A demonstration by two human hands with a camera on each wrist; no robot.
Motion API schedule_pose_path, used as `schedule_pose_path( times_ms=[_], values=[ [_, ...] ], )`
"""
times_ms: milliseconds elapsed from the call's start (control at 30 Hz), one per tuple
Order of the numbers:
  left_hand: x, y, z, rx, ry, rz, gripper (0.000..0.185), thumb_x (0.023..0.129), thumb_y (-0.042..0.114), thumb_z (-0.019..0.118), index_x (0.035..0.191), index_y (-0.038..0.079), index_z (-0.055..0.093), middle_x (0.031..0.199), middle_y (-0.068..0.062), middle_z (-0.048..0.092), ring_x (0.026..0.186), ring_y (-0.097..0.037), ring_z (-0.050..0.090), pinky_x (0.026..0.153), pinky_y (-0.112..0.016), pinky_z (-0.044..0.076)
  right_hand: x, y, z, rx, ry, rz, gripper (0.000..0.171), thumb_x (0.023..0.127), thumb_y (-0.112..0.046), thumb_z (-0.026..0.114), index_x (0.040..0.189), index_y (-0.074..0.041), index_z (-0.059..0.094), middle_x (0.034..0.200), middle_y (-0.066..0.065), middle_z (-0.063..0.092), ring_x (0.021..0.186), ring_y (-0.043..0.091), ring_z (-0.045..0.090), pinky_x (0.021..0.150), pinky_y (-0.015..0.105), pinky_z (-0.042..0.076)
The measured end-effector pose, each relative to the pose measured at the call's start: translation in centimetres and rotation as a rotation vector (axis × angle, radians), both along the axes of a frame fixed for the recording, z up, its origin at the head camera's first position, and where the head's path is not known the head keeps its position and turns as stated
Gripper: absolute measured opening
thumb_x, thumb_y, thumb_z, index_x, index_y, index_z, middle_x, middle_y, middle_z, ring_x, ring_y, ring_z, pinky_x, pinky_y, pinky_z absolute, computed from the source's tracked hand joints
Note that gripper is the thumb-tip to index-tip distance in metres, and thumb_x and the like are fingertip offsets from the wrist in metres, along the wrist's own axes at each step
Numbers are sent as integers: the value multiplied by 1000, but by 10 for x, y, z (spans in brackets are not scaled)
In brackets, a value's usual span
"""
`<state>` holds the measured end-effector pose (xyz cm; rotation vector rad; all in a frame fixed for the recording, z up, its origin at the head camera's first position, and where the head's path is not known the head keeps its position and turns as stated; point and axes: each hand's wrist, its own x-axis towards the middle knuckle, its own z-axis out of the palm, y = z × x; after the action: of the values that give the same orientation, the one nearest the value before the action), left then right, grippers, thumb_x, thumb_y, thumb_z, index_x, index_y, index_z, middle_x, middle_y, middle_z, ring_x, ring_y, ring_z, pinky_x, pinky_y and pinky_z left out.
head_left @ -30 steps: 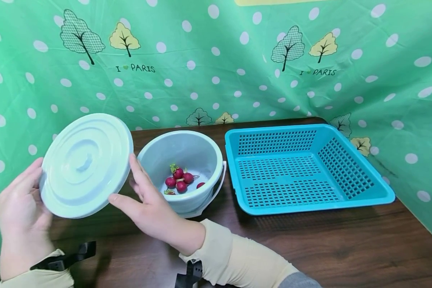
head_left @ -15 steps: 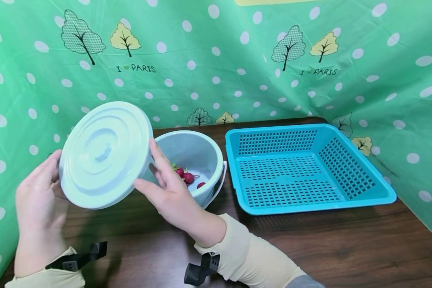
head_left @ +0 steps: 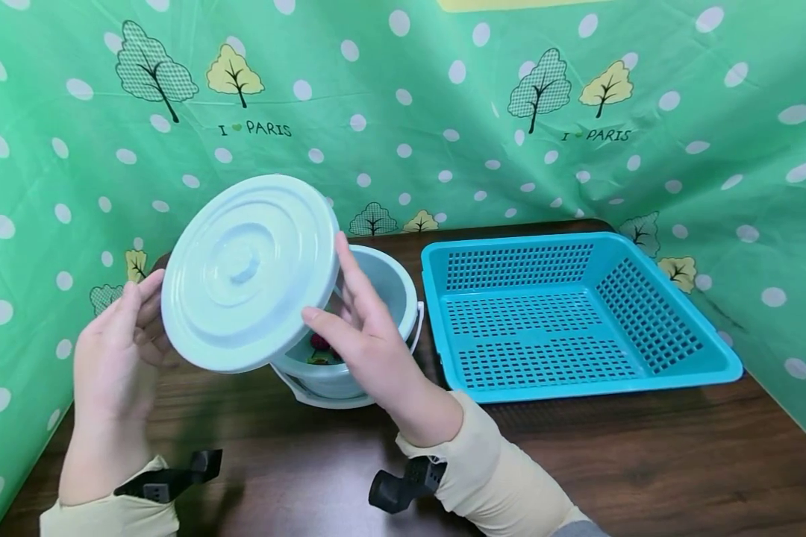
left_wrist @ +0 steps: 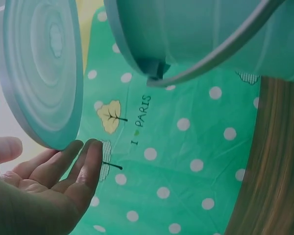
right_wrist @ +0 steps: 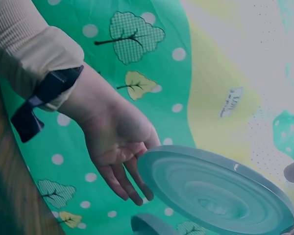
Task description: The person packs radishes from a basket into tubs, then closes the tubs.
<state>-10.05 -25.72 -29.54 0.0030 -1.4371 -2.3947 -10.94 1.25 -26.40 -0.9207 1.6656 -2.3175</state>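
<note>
A pale blue round lid (head_left: 262, 339) with a raised knob is held up, tilted, over the left part of a matching bucket (head_left: 339, 384). My right hand (head_left: 383, 350) pinches the lid's right edge, thumb on its top face and fingers behind. At the opposite edge, my left hand (head_left: 117, 358) touches the rim with relaxed fingertips; in the left wrist view its thumb stands apart from the lid. Red radishes (head_left: 319, 342) lie inside the bucket, mostly hidden by the lid and right hand. A white bail handle (head_left: 420, 321) hangs around the bucket's side.
To the right of the bucket stands a blue rectangular plastic basket (head_left: 537, 321) with a perforated floor and walls. All of it rests on a dark wooden table (head_left: 578, 455). Behind and beside hangs a green dotted cloth (head_left: 416, 89).
Both hands have carried the lid right and slightly up, from left of the bucket to partly over it. The bucket's handle now shows along its front. The basket has stayed put.
</note>
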Motion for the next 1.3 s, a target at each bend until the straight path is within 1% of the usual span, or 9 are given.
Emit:
schedule_pose_path(
  times_ms=[233,400,567,700,867,967,1033,1167,1300],
  values=[
    [-3,16,3,-131,-43,0,36,100,29,57,128,8,67,112,3,74,100,-8,71,79,-20,55,-3,15,3,33,-8,-87,76,99,-4,49,160,-17,5,165,-10,7,151,9,17,114,31,32],
    [-8,29,4,-214,-78,-14,37,101,32,56,129,10,67,111,6,74,101,-6,70,79,-20,55,-7,25,2,33,24,-151,75,98,-3,48,160,-15,6,165,-8,10,151,8,18,112,30,34],
    [-11,42,3,-302,-113,-5,45,101,36,55,134,6,62,111,9,73,102,-5,69,79,-19,55,-11,34,1,26,21,-186,77,98,-3,49,160,-16,5,165,-10,9,150,3,17,112,26,33],
    [-13,54,4,-371,-141,4,52,101,38,54,139,2,56,113,12,71,106,-3,67,85,-18,53,-14,41,-1,45,16,-237,78,99,-4,51,160,-18,5,164,-13,8,150,0,16,113,24,31],
    [-15,63,4,-404,-148,18,52,100,38,55,138,2,56,113,14,71,108,-2,67,90,-18,51,-19,48,-6,75,2,-285,77,99,-4,52,160,-20,7,164,-13,9,148,-2,19,112,24,32],
    [-15,64,3,-422,-140,15,51,101,37,55,138,2,56,115,14,71,110,-2,66,92,-18,50,-21,52,-9,98,-17,-306,76,99,-4,52,160,-18,8,165,-12,9,148,-2,20,113,22,31],
    [-15,64,2,-437,-126,10,51,101,37,55,138,2,56,118,13,70,112,-1,65,93,-17,49,-23,55,-10,116,-30,-316,76,99,-6,52,160,-17,8,164,-13,9,148,-3,17,114,21,28],
    [-14,66,1,-454,-108,17,49,101,35,56,137,2,57,124,7,68,115,-2,64,94,-15,48,-25,61,-11,151,-61,-321,75,100,-8,53,160,-17,8,163,-16,10,148,-4,16,116,24,26],
    [-13,67,1,-513,-136,54,45,100,34,57,136,6,60,128,6,67,117,0,62,93,-14,48,-27,65,-13,183,-83,-321,75,101,-11,53,159,-17,7,164,-15,9,148,-3,16,118,28,26]
  ],
)
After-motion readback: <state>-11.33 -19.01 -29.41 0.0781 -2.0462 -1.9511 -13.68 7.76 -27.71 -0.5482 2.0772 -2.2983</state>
